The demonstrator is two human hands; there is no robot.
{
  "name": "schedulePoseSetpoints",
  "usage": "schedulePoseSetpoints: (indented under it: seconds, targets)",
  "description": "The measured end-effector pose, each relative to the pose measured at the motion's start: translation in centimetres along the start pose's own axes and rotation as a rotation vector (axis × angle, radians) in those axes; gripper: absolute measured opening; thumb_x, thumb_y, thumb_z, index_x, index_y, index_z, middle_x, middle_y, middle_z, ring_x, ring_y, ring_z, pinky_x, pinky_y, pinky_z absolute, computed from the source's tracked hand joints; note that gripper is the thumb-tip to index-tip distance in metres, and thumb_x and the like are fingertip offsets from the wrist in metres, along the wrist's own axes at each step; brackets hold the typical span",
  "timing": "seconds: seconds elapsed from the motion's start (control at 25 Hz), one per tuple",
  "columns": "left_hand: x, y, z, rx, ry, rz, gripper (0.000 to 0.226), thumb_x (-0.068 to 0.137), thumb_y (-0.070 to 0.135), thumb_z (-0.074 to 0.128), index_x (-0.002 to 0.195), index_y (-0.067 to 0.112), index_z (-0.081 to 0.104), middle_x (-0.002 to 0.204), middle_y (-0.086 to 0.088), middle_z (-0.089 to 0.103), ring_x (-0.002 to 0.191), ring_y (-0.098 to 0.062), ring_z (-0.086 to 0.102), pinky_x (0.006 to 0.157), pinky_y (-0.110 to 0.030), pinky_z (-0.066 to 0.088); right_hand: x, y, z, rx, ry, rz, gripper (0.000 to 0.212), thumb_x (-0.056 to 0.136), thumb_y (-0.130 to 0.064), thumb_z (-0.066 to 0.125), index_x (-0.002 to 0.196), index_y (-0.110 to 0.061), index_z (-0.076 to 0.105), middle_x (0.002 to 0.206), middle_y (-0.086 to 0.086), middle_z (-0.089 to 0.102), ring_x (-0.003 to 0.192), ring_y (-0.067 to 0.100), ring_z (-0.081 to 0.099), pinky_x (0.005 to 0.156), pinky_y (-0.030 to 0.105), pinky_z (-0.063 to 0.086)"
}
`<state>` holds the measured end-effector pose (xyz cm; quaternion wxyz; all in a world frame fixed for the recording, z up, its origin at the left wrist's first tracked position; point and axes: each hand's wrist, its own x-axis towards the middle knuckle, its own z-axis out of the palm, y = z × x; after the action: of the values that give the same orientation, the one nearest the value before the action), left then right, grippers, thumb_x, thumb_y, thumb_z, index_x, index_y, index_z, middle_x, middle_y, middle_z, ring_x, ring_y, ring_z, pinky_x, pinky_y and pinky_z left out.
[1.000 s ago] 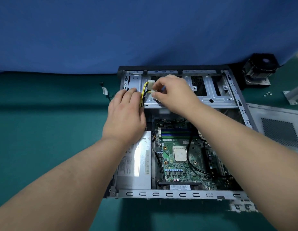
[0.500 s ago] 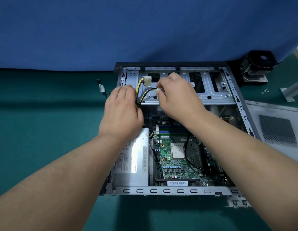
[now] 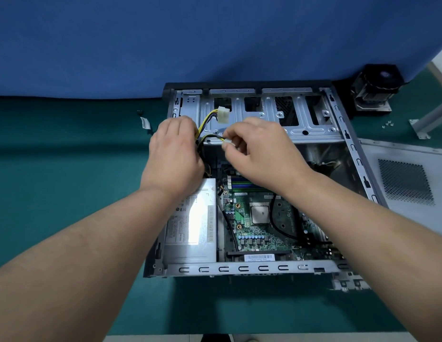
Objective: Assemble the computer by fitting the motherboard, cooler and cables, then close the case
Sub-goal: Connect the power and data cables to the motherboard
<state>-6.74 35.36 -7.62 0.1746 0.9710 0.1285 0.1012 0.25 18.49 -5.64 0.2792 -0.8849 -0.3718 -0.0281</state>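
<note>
Right hand (image 3: 259,149) is pinching small white connector (image 3: 226,142); left hand (image 3: 174,154) is gripping yellow-black cable bundle (image 3: 202,129) over open case (image 3: 313,134).

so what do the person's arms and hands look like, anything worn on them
Both arms are bare from the bottom edge of the picture up to the hands, with no sleeve in sight. The left hand and the right hand have no gloves, and no watch, strap or band shows at either wrist. No rings show on the fingers that are in view. No marks or tags show on either arm.

No legible text on labels.
</note>
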Motion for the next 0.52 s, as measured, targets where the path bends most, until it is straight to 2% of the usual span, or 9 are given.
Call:
schedulePoseSetpoints:
  seconds: [0.16, 0.28, 0.52]
  targets:
    - [-0.1, 0.0, 0.0, -0.005, 0.016, 0.016, 0.022, 0.085, 0.004, 0.049, 0.107, 0.009, 0.049, 0.119, -0.012, 0.050, 0.117, -0.033, 0.039, 0.099, -0.041, 0.034, -0.1, -0.2, 0.3, 0.040, -0.021, -0.021, 0.026, 0.098, -0.025, 0.062, 0.116, -0.011, 0.072, 0.102, 0.006, 0.065, 0.092, 0.025, 0.062, 0.088, 0.043, 0.051]
    - [-0.1, 0.0, -0.1, -0.029, 0.032, 0.008, 0.020, 0.085, 0.002, 0.047, 0.105, 0.007, 0.048, 0.115, -0.015, 0.047, 0.111, -0.035, 0.038, 0.096, -0.043, 0.035, 0.7, -1.2, 0.7, -0.012, -0.103, -0.039, 0.024, 0.099, -0.026, 0.058, 0.116, -0.013, 0.070, 0.108, 0.005, 0.064, 0.100, 0.026, 0.060, 0.091, 0.041, 0.048]
    - [-0.1, -0.1, 0.0, 0.009, 0.040, 0.034, 0.022, 0.086, -0.002, 0.046, 0.105, 0.009, 0.046, 0.111, -0.012, 0.044, 0.107, -0.031, 0.034, 0.092, -0.040, 0.030, -3.1, 0.1, -1.8, -0.117, 0.008, 0.041, 0.021, 0.090, -0.028, 0.060, 0.099, -0.012, 0.072, 0.086, 0.002, 0.066, 0.077, 0.022, 0.060, 0.076, 0.039, 0.053]
